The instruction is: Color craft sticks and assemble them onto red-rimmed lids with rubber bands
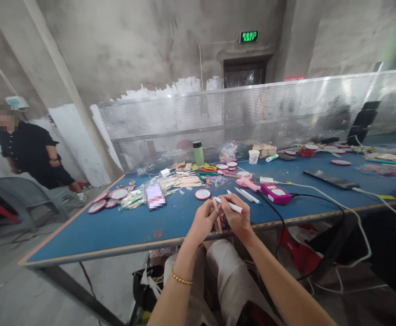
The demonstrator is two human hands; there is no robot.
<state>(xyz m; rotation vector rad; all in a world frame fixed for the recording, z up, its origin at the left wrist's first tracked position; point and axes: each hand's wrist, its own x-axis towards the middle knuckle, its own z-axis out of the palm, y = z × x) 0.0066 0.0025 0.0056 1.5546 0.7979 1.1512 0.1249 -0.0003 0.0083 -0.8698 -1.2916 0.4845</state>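
Note:
Near the table's front edge, my left hand (204,220) is closed around a flat wooden stick (219,225), which stands nearly upright. My right hand (238,218) grips a white marker (234,207) with a red end, its tip side pointing left toward the top of the stick. The two hands are close together, and some fingers are hidden. Just beyond them lies a round white disc with a red rim (203,194). More white markers (248,195) lie to the right of it.
On the blue table (116,231) are a stick pile (187,179), red-rimmed discs (111,199), a green bottle (198,153), a paper cup (253,156), a purple box (275,194), a phone (330,179) and cables. A perforated metal screen (171,117) stands behind. At left, a person (31,149) stands near grey chairs.

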